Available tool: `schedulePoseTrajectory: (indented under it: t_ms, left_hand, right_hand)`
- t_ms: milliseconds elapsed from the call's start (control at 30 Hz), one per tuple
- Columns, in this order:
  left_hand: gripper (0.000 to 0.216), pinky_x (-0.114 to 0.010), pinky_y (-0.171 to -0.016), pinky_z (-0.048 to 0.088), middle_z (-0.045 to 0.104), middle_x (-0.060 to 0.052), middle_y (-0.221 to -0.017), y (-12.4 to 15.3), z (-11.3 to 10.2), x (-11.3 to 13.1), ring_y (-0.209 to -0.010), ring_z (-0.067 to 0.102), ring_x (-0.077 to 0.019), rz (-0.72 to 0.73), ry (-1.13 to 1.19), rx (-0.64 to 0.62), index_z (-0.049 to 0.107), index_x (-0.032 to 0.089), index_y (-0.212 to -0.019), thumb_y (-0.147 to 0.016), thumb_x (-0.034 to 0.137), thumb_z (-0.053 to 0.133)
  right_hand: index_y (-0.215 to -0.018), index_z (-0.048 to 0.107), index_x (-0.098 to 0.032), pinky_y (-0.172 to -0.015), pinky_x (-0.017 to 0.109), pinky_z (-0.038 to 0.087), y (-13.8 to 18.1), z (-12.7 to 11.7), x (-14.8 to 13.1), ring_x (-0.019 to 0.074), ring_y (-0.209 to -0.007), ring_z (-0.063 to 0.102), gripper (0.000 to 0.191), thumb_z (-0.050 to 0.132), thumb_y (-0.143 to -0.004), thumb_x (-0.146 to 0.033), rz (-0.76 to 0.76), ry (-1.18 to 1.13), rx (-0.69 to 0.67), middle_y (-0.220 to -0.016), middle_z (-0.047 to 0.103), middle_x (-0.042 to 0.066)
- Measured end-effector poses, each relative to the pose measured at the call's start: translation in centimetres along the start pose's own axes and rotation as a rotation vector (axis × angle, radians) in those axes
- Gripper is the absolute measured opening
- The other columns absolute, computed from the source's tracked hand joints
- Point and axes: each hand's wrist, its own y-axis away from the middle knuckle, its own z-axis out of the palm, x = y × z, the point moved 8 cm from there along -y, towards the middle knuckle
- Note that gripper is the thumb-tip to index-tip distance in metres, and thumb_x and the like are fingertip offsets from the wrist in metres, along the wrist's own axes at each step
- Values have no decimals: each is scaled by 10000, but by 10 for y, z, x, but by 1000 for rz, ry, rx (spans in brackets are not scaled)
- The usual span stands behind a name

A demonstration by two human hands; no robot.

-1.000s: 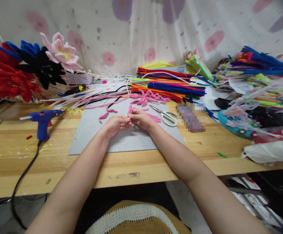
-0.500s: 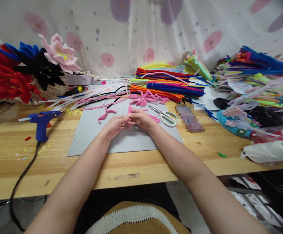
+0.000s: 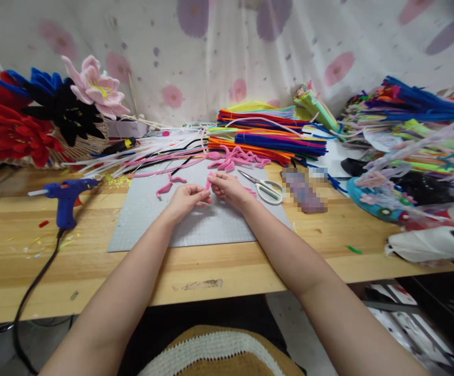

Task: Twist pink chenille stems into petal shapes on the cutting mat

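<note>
My left hand [image 3: 188, 201] and my right hand [image 3: 227, 189] meet above a grey cutting mat [image 3: 141, 224]. Between their fingertips is a short piece of pink pipe cleaner [image 3: 208, 183], pinched by both; most of it is covered by the fingers. A bent pink pipe-cleaner shape [image 3: 166, 188] lies on the mat left of my hands. Several more looped pink pieces [image 3: 235, 156] are heaped at the mat's back edge. Scissors with pale handles [image 3: 269, 191] rest on the mat, right of my right hand.
A blue glue gun [image 3: 67, 201] stands at the left, its cord hanging over the table edge. Behind it are fuzzy flowers [image 3: 97, 89]. Bundles of coloured pipe cleaners [image 3: 282, 143] lie at the back. A white roll [image 3: 426, 243] is at the right.
My fingers have shifted slightly around the pink piece, with the right hand turned a little and the left fingertips drawn closer together. Other things on the table stay put.
</note>
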Motion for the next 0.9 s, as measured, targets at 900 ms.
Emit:
schedulePoseTrajectory:
  t_ms: [900]
  left_hand:
    - [356,-215,-526,481,541,23,-604,-2,-33,6,-554,520,-79,109,194,359,548,139,-656,-524,414,733]
  right_hand:
    - [-708,561,-135,-488,212,253,11,24,-10,57,-541,354,318,590,-684,-451,-112,375,-39,-626,463,-35]
